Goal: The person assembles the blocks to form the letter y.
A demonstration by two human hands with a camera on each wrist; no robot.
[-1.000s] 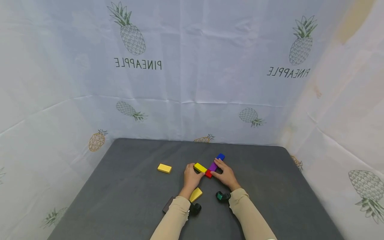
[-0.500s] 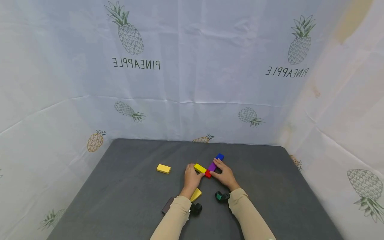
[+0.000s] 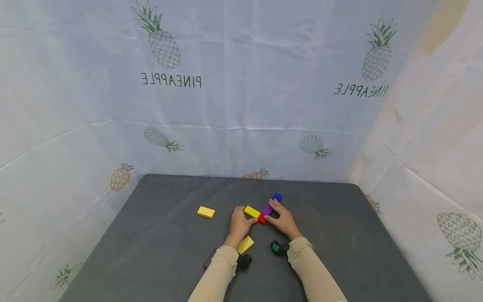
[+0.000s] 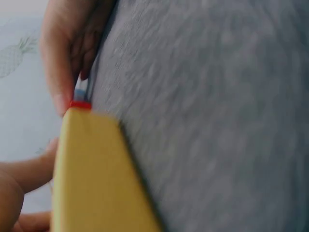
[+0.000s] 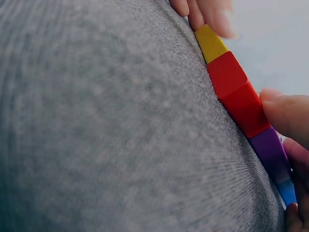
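On the dark table in the head view, a bright yellow block [image 3: 252,212], a red block [image 3: 262,218], a purple block [image 3: 267,209] and a blue block [image 3: 277,196] form a V with the red one at its near corner. My left hand [image 3: 239,223] pinches the yellow block, fingers at its far left end and thumb near the red block. My right hand [image 3: 284,220] holds the other leg: its thumb touches the red block [image 5: 241,106], its fingers lie along the purple block [image 5: 270,152]. A large yellow block [image 4: 96,179] hides much of the left wrist view.
One loose yellow block [image 3: 206,212] lies to the left, another yellow block [image 3: 245,245] beside my left wrist. A dark flat object [image 3: 209,258] is partly under the left sleeve. White pineapple-print cloth [image 3: 241,105] surrounds the dark table [image 3: 170,251].
My left wrist has shifted slightly left, so more of the yellow block beside it shows. The right hand and the V of blocks look the same.
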